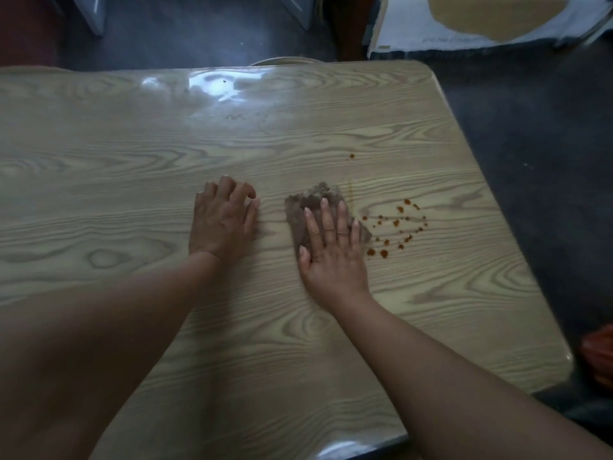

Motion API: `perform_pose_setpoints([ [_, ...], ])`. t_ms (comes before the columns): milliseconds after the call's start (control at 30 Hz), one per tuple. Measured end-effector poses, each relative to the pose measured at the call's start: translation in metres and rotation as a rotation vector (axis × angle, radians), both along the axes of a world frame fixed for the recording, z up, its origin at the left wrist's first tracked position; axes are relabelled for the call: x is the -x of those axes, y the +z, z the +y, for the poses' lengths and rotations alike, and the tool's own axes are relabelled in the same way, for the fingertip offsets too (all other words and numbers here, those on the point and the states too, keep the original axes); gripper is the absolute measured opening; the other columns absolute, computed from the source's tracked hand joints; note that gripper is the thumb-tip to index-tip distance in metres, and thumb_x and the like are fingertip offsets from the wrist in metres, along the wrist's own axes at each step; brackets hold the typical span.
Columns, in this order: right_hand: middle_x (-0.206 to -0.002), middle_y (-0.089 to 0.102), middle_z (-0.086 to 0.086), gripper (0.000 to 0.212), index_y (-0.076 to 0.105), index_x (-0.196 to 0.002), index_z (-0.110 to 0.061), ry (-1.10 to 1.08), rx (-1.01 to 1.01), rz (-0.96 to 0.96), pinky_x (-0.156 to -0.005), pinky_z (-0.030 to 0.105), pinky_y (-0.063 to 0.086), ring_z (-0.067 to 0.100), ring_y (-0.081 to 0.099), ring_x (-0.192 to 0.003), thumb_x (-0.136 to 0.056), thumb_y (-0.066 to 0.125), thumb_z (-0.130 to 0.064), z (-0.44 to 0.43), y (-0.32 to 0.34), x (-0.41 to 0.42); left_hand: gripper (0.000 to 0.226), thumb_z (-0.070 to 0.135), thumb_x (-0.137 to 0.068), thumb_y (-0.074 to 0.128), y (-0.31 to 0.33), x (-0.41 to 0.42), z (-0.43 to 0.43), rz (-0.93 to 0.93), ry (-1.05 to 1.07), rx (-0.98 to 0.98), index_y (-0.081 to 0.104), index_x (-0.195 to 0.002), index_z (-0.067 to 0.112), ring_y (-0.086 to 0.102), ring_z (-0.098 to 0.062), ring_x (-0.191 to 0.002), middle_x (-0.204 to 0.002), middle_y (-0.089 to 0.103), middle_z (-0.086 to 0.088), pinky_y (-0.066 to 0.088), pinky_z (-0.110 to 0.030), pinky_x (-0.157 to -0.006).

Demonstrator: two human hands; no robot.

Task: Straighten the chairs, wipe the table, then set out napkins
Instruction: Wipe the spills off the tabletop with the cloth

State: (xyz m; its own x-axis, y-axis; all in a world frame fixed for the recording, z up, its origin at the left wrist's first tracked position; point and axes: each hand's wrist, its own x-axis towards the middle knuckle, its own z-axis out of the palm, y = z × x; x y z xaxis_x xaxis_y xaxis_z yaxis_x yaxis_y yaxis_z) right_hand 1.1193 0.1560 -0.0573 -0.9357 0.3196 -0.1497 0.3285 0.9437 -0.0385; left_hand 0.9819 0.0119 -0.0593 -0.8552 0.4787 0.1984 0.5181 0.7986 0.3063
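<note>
a pale sack (464, 38) lies on the dark floor (530, 127); something orange (600, 353) shows at the right edge.

The tabletop (132, 167) has a pale wood-grain finish, smooth and glossy like laminate, with bright window glare along its far edge and a shiny lip at the near edge. The cloth (300, 210) under the right hand (331, 257) is a brownish-grey woven fabric, matt and rough, its far end bunched into coarse folds. Just beside it, toward the right edge, lie small reddish-brown drops (396, 224), wet and glossy, beading on the slick surface. The floor (530, 127) beyond the right edge is dark and matt, like bare concrete. Past the far right corner lies a pale sheet (464, 41) with a torn edge, dull like paper or cardboard.
</note>
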Motion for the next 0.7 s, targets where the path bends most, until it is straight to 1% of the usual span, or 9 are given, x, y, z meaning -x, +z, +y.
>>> perform_pose_setpoints([
  [100, -0.160, -0.020, 0.010, 0.069, -0.010, -0.153, -0.020, -0.054, -0.005, -0.003, -0.118, 0.051, -0.008, 0.034, -0.020, -0.146, -0.098, 0.026, -0.040, 0.018, 0.000, 0.031, 0.016, 0.033, -0.093, 0.051, 0.000, 0.000, 0.000, 0.017, -0.006, -0.004, 0.059, -0.100, 0.021, 0.048, -0.033, -0.098, -0.104, 0.054, -0.008, 0.034, -0.042, -0.083],
  [300, -0.160, -0.019, 0.009, 0.067, -0.008, -0.153, -0.021, -0.136, 0.001, -0.009, -0.118, 0.051, -0.008, 0.034, -0.019, -0.146, -0.099, 0.025, -0.041, 0.050, -0.001, 0.091, 0.016, 0.032, -0.092, 0.054, 0.000, 0.003, 0.001, 0.023, -0.003, -0.013, 0.061, -0.100, 0.020, 0.049, -0.031, -0.095, -0.102, 0.055, -0.007, 0.034, -0.040, -0.081],
  [400, -0.160, -0.019, 0.010, 0.066, -0.007, -0.154, -0.020, -0.191, 0.001, -0.007, -0.118, 0.051, -0.008, 0.034, -0.019, -0.146, -0.099, 0.024, -0.041, 0.063, -0.001, 0.113, 0.020, 0.034, -0.092, 0.050, 0.001, 0.003, 0.001, 0.021, -0.009, -0.007, 0.061, -0.100, 0.020, 0.050, -0.032, -0.094, -0.102, 0.055, -0.007, 0.036, -0.041, -0.080],
  [567, -0.160, -0.017, 0.011, 0.067, -0.004, -0.154, -0.020, -0.300, 0.027, -0.003, -0.117, 0.053, -0.009, 0.035, -0.018, -0.146, -0.098, 0.025, -0.041, 0.070, -0.004, 0.128, 0.027, 0.038, -0.091, 0.043, 0.003, 0.002, 0.002, 0.001, -0.009, -0.021, 0.062, -0.099, 0.019, 0.050, -0.032, -0.094, -0.102, 0.056, -0.007, 0.037, -0.041, -0.080],
  [700, -0.160, -0.015, 0.013, 0.068, -0.004, -0.154, -0.019, -0.380, 0.038, 0.017, -0.117, 0.055, -0.006, 0.038, -0.017, -0.146, -0.098, 0.027, -0.042, 0.066, -0.006, 0.114, 0.024, 0.036, -0.091, 0.046, 0.002, 0.001, 0.002, 0.004, -0.005, -0.026, 0.061, -0.100, 0.020, 0.049, -0.031, -0.096, -0.102, 0.055, -0.007, 0.036, -0.040, -0.080],
])
